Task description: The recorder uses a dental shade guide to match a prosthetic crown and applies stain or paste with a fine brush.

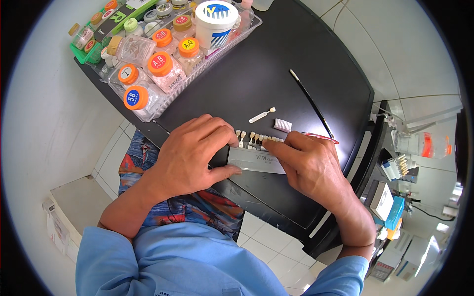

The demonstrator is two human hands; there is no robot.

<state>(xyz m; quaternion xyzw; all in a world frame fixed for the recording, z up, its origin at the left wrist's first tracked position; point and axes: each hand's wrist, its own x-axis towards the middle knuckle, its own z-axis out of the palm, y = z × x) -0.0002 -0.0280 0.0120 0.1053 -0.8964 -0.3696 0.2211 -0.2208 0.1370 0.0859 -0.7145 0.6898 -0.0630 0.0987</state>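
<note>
A grey tooth shade guide (252,160) lies near the front edge of the black table, with a row of tooth-coloured tabs (242,138) along its far side. My left hand (195,153) grips its left end, thumb on the near side and fingers curled over. Over the right part of the row is my right hand (313,165), thumb and fingers pinched at a tab; the tab itself is mostly hidden. Beyond the guide rests one loose shade tab (261,115). The toothbrush (283,125) has its white bristles showing, partly behind my right hand.
A clear plastic basket (197,74) of orange-capped jars (160,64) and a white tub (216,24) stands at the far left. A thin black stick with a pale tip (311,101) lies on the black table (256,64). Boxes (382,200) crowd a surface at the right.
</note>
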